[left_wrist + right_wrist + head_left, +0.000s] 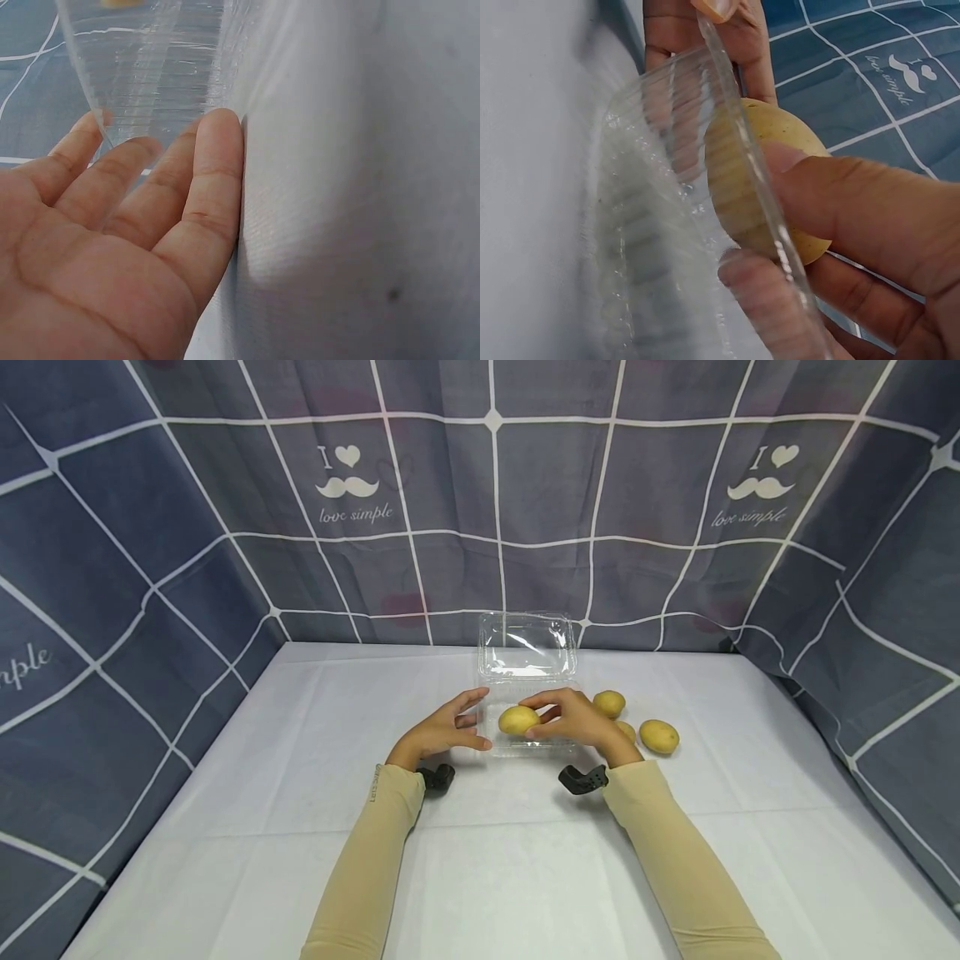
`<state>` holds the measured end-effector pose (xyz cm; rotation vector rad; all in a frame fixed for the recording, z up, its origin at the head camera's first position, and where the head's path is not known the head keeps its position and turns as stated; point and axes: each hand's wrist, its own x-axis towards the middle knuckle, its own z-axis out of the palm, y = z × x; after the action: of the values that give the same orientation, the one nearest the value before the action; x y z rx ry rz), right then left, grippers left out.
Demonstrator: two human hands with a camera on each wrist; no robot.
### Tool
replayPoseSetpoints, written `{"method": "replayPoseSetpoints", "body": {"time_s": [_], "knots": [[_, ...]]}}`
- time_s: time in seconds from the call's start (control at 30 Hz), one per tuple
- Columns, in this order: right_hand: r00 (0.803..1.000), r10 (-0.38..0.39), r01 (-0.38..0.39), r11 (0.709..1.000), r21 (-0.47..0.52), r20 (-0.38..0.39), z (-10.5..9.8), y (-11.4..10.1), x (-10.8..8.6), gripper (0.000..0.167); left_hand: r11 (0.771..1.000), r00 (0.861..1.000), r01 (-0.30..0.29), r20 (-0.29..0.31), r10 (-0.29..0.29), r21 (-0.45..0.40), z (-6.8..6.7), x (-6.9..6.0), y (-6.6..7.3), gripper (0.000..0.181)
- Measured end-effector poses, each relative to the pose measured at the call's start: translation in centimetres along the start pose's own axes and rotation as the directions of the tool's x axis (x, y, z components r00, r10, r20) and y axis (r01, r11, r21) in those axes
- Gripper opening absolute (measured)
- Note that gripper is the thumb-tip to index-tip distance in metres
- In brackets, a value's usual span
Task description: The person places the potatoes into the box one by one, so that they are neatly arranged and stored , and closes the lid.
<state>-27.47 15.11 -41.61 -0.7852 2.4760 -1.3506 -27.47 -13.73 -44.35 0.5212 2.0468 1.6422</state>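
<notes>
A clear plastic clamshell box [491, 710] lies on the table with its lid [527, 647] raised at the back. My right hand [576, 717] pinches a yellow potato [517, 720] over the box. In the right wrist view the same potato [799, 131] is between thumb and fingers, partly seen through the box's clear wall [641, 232]. My left hand [444, 731] is at the left side of the box. In the left wrist view its fingers [217, 165] are extended loosely against the box's ribbed side [176, 67].
Right of the box lie a potato at the back [609, 703], another farther right [659, 737], and one partly hidden [626, 731] behind my right hand. A white cloth [315, 793] covers the table. Grey checked curtains [442, 477] stand behind and at both sides.
</notes>
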Motion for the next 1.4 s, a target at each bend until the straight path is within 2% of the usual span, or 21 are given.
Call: {"method": "replayPoseSetpoints", "body": {"time_s": [0.27, 0.6, 1.1, 1.4], "knots": [[1.000, 0.014, -0.012, 0.997, -0.073, 0.021, 0.4, 0.1, 0.6, 0.049, 1.000, 1.000, -0.004, -0.003, 0.004, 0.001, 0.0, -0.1, 0.1, 0.106], [0.997, 0.024, -0.016, 0.995, -0.102, 0.072, 0.9, 0.3, 1.3, 0.046, 1.000, 1.000, -0.014, 0.007, 0.014, -0.005, 0.0, -0.2, 0.2, 0.105], [0.983, 0.010, 0.000, 0.998, -0.056, 0.183, 0.9, 0.7, 2.0, 0.043, 1.000, 1.000, -0.019, 0.011, 0.019, -0.009, 0.0, -0.1, 0.0, 0.106], [0.965, -0.060, 0.057, 0.998, 0.021, 0.257, 0.8, 1.1, 2.2, 0.040, 1.000, 1.000, -0.017, 0.013, 0.017, -0.001, 0.0, 0.0, -0.1, 0.105]]}}
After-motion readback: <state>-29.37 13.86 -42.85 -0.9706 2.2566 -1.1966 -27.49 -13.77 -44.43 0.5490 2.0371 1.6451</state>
